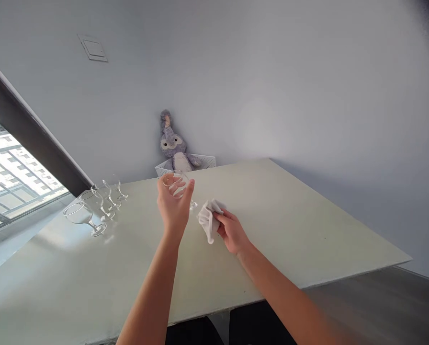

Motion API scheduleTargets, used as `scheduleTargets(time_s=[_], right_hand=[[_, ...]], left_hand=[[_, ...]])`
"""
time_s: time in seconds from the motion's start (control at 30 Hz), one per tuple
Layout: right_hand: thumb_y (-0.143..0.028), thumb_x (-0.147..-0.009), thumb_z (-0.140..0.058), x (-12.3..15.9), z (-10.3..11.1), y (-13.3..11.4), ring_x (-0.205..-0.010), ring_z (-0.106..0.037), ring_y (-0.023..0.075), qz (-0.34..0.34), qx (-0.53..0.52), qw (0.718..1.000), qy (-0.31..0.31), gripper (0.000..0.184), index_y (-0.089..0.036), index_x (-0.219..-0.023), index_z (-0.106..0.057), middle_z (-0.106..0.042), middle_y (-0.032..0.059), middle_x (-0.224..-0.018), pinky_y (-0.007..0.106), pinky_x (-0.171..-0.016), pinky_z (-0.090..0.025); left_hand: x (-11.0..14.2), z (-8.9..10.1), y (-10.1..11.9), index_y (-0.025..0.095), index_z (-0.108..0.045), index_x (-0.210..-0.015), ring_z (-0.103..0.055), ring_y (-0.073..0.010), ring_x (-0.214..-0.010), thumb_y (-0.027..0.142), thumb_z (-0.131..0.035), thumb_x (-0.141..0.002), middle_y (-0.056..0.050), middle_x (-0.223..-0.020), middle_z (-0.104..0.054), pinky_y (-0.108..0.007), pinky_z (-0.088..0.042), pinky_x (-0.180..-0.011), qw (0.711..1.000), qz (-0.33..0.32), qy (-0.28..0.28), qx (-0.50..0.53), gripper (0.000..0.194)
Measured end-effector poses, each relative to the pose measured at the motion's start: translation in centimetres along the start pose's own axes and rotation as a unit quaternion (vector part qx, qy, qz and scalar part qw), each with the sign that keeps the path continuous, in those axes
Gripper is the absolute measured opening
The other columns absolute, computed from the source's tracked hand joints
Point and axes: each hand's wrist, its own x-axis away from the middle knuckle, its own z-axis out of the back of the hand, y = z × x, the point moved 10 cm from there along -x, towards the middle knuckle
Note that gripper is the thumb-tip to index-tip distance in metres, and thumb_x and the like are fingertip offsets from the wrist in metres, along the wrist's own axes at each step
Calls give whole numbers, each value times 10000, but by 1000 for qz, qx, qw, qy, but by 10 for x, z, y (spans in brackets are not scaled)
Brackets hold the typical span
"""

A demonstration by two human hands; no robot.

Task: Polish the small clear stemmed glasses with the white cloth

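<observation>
My left hand is wrapped round the bowl of a clear stemmed glass, which leans so that its foot points to the right, towards my other hand. Part of the bowl and most of the stem are hidden by the fingers. In my right hand a crumpled white cloth is pinched between thumb and fingers. The cloth hangs just right of the glass's foot, close to it. Both hands are above the pale tabletop.
Several similar stemmed glasses stand in a row at the table's left side, by the window. Behind the far edge a grey plush rabbit sits in a white perforated basket against the wall. The table's front edge is near me.
</observation>
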Motion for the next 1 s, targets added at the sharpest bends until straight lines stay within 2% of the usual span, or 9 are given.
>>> scheduleTargets(time_s=[0.17, 0.27, 0.37, 0.43, 0.53, 0.6, 0.7, 0.87, 1.0], right_hand=[[-254, -673, -659, 3, -29, 6, -808, -556, 127, -31, -162, 985, -53, 242, -155, -890, -621, -611, 25, -879, 247, -766, -443], [-257, -657, -668, 7, -19, 8, -749, -560, 121, -46, -172, 983, -33, 199, -152, -818, -615, -608, 12, -802, 230, -699, -463], [-283, -653, -657, 12, 22, -9, -701, -557, 123, -19, -143, 989, 22, 191, -147, -781, -615, -614, 15, -765, 219, -639, -464], [-301, -631, -668, 22, 67, -30, -698, -563, 135, 24, -117, 988, 100, 227, -154, -795, -617, -625, 20, -781, 222, -612, -463], [-300, -574, -710, 57, 147, -64, -647, -557, 132, 102, -65, 956, 266, 263, -181, -787, -612, -613, 2, -745, 204, -526, -437], [-359, -594, -692, 83, 182, -82, -670, -563, 149, 144, -10, 934, 326, 329, -191, -866, -615, -614, 26, -804, 212, -519, -431], [-475, -662, -626, 108, 207, -93, -718, -560, 177, 158, 112, 913, 359, 421, -213, -990, -595, -605, 55, -881, 217, -506, -414], [-526, -711, -573, 120, 214, -90, -731, -542, 181, 175, 199, 886, 381, 425, -221, -1007, -570, -586, 46, -873, 212, -547, -417], [-552, -708, -558, 111, 211, -85, -704, -555, 197, 153, 150, 909, 358, 474, -225, -1052, -544, -596, 55, -856, 235, -555, -442]], left_hand=[[2, -6, 11, 236, -442, -1066, -589, -149, -901, 333, -660, -685, -52, -1023, -553, -268, -501, -723, 1000, -13, 6, -19, 449], [0, -4, 7, 241, -437, -1070, -589, -148, -905, 328, -665, -681, -51, -1041, -549, -273, -500, -736, 1000, -13, 2, -24, 459], [2, 0, -6, 244, -439, -1074, -593, -154, -901, 334, -664, -683, -55, -1048, -551, -284, -504, -732, 1000, 12, -15, -13, 460], [3, -3, -15, 244, -443, -1080, -594, -157, -902, 336, -663, -685, -61, -1053, -553, -290, -504, -735, 999, 30, -32, 3, 462], [-2, -24, -27, 244, -447, -1090, -588, -162, -917, 341, -672, -675, -70, -1072, -543, -297, -502, -750, 997, 40, -61, 40, 482], [-11, -55, -34, 237, -442, -1089, -585, -166, -916, 354, -679, -662, -76, -1068, -537, -302, -504, -744, 993, 37, -90, 72, 502], [-26, -121, -47, 218, -432, -1084, -582, -174, -899, 381, -681, -649, -84, -1013, -546, -307, -506, -726, 983, 27, -150, 105, 527], [-39, -235, -78, 213, -427, -1083, -558, -180, -951, 374, -695, -640, -92, -1052, -542, -333, -470, -804, 971, 30, -216, 99, 542], [-36, -301, -107, 221, -409, -1096, -538, -185, -1003, 382, -700, -635, -95, -1095, -527, -343, -443, -842, 968, 62, -227, 90, 568]])
